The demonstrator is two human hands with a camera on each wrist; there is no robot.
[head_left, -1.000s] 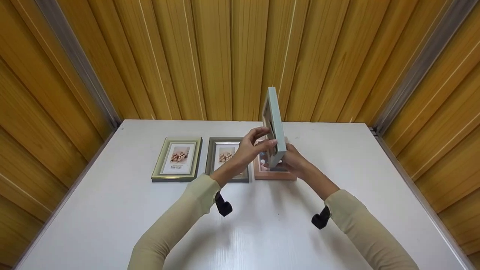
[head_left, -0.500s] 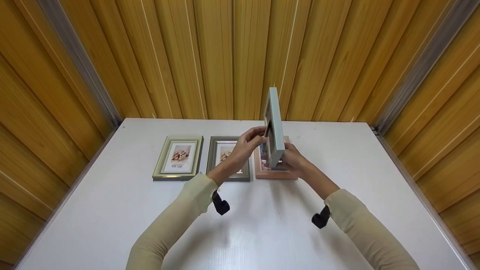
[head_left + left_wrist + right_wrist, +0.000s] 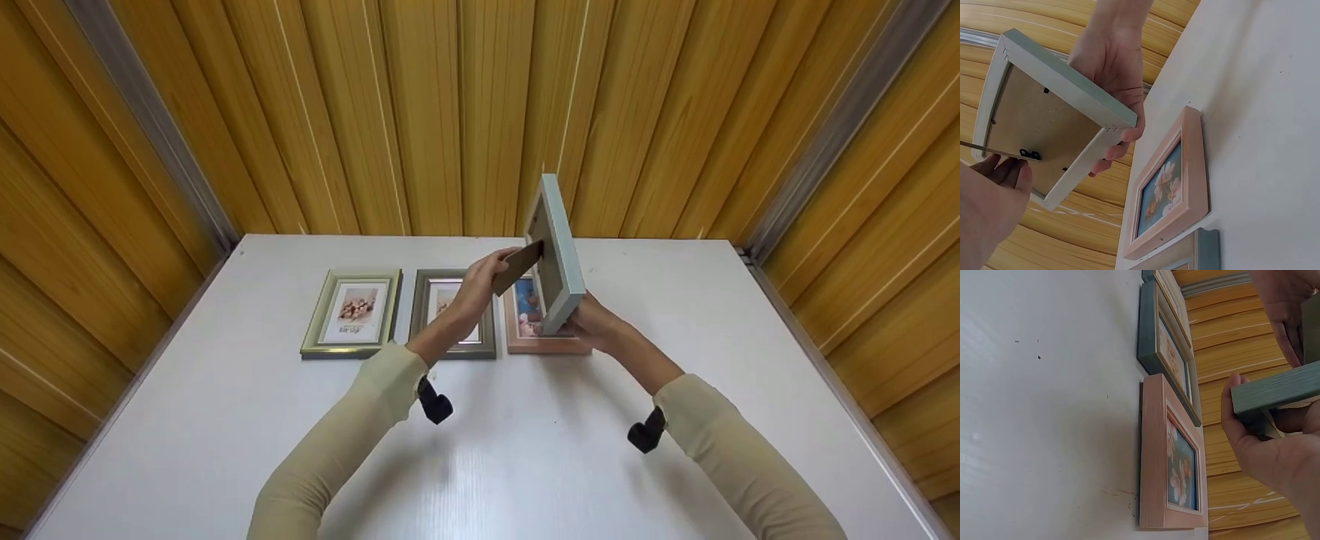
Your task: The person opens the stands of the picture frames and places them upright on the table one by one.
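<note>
A pale blue-green picture frame (image 3: 566,240) is held up on edge above the table, its brown back turned to the left. My right hand (image 3: 598,321) grips its lower right part, fingers wrapped over the rim. From the backing a flat brown stand leg (image 3: 519,268) sticks out, swung away from the board. Fingers and thumb of my left hand (image 3: 472,294) pinch this leg near its free end. In the left wrist view a black hinge (image 3: 1030,153) joins leg and backing board (image 3: 1053,121). The frame's front faces away.
On the white table (image 3: 487,450) three frames lie face up in a row: a light green-gold one (image 3: 313,330), a dark grey one (image 3: 417,322) and a pink one (image 3: 540,346) below the held frame. Wood-patterned walls (image 3: 420,112) rise at the back and sides.
The left hand has drawn the stand leg outward from the backing, moving left. The frame has tilted slightly, showing more of its back. The right hand keeps its grip.
</note>
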